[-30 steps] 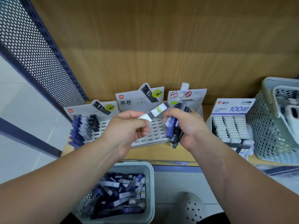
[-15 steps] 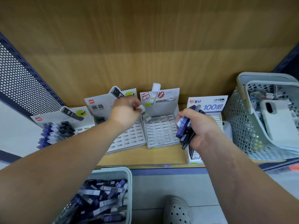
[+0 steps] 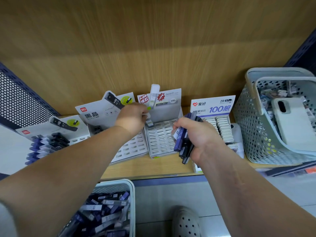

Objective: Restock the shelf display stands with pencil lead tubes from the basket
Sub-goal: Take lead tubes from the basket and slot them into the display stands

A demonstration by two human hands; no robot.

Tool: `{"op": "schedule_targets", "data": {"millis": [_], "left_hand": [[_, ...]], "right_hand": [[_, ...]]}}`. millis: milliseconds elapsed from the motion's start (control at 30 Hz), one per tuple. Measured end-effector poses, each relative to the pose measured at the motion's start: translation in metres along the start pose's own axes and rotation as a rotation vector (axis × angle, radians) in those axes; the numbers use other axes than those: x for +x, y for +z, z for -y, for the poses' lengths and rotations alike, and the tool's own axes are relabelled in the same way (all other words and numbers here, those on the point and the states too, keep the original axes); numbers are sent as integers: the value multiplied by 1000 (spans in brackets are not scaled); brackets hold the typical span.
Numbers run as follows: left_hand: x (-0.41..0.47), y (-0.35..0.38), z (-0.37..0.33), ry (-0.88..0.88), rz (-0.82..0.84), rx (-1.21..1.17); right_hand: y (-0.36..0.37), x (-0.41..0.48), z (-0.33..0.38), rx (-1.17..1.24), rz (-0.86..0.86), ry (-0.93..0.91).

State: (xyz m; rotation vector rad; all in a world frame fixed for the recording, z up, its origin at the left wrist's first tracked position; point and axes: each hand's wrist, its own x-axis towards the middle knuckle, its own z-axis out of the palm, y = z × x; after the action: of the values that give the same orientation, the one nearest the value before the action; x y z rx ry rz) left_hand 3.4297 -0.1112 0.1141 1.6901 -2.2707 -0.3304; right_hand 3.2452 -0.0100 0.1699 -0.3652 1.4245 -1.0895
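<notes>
My left hand [image 3: 132, 118] pinches one white tube [image 3: 149, 121] into the nearly empty middle stand [image 3: 160, 139], my right hand [image 3: 196, 139] grips a bundle [image 3: 183, 142]; the basket [image 3: 131, 189] remains full.

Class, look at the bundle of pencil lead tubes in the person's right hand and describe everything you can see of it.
The bundle of pencil lead tubes is a fistful of slim plastic-looking cases, dark blue and black, one showing "HB" on a pale label. The right hand grips them around the middle, so both ends stick out, tilted, upper ends pointing away. The bundle is held above the shelf edge, between two display stands. The exact count is unclear.
</notes>
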Motion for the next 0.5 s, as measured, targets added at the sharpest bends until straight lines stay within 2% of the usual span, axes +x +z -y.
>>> {"op": "schedule_targets", "data": {"millis": [133, 500], "left_hand": [[1, 2, 2, 98, -3, 61], [3, 6, 3, 126, 52, 153]], "right_hand": [[3, 2, -2, 5, 1, -5], [-1, 2, -3, -31, 2, -3]]}}
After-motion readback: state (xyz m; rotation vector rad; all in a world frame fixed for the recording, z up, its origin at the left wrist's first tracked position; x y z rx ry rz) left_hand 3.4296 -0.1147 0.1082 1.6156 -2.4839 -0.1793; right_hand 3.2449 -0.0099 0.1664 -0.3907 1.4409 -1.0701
